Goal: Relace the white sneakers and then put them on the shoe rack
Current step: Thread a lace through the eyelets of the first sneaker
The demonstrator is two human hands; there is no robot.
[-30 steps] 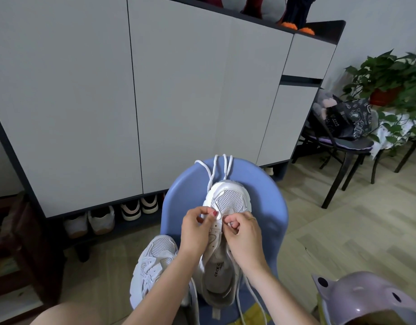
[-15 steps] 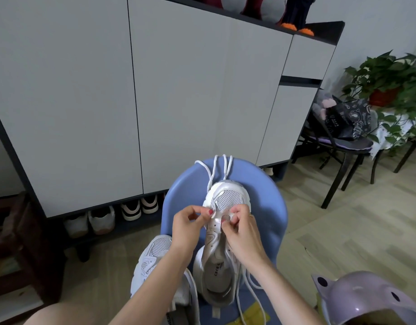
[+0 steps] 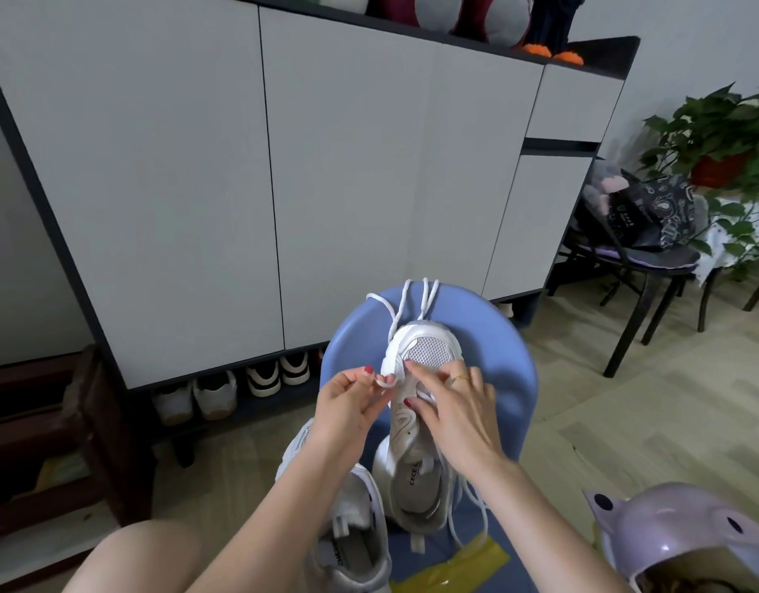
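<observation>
One white sneaker [image 3: 416, 472] lies toe-away on a blue stool [image 3: 502, 378]. Its white lace [image 3: 425, 301] trails in loops past the toe over the stool's far edge, and more lace hangs beside the heel. My left hand [image 3: 348, 406] pinches a piece of lace at the shoe's left side near the toe. My right hand [image 3: 450, 408] presses on the eyelet area with fingers on the lace. The second white sneaker [image 3: 348, 524] lies to the left, below my left forearm, partly hidden. The shoe rack opening [image 3: 241, 391] under the grey cabinet holds other shoes.
A tall grey cabinet [image 3: 283, 186] stands right behind the stool. A black chair [image 3: 651, 267] with a dark bag is at the right, with a potted plant [image 3: 720, 134] beyond it. A purple helmet-shaped object [image 3: 686, 537] sits bottom right. Dark wooden furniture [image 3: 39, 442] is at the left.
My hands have shifted up toward the toe and spread apart. The left hand now pulls a bit of lace out to the left; the right fingers have spread over the eyelets.
</observation>
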